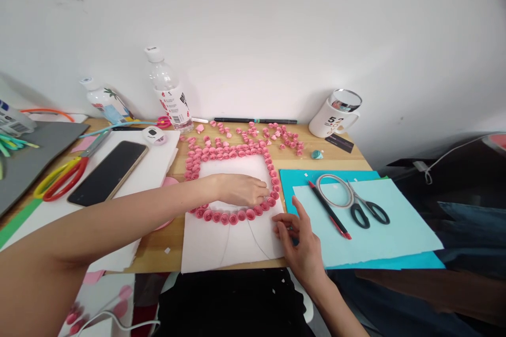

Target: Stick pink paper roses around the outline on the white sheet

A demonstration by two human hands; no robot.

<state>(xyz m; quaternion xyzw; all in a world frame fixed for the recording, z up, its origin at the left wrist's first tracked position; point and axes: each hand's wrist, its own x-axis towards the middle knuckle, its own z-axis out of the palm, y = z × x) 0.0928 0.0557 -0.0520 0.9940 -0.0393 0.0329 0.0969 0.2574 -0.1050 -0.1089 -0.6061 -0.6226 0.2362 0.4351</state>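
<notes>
My left hand (247,189) reaches across a white sheet of paper (205,245) on the wooden table. Its fingers are curled together at the right side of a ring of pink rolled-paper roses (225,218), and what they may hold is hidden. The ring is rounded at the bottom and straighter along the top; curved pencil lines run below it. My right hand (302,247) is by the sheet's right edge, over the border with the blue paper. Its fingers are bent but apart, and I see nothing held in them.
Loose pink roses (290,139) lie behind the sheet. To the right, scissors (367,210), a pen (330,210) and a tape roll (336,191) rest on light-blue paper (407,216). A mug (330,118) and a bottle (169,97) stand near the wall. A phone (108,174) lies left.
</notes>
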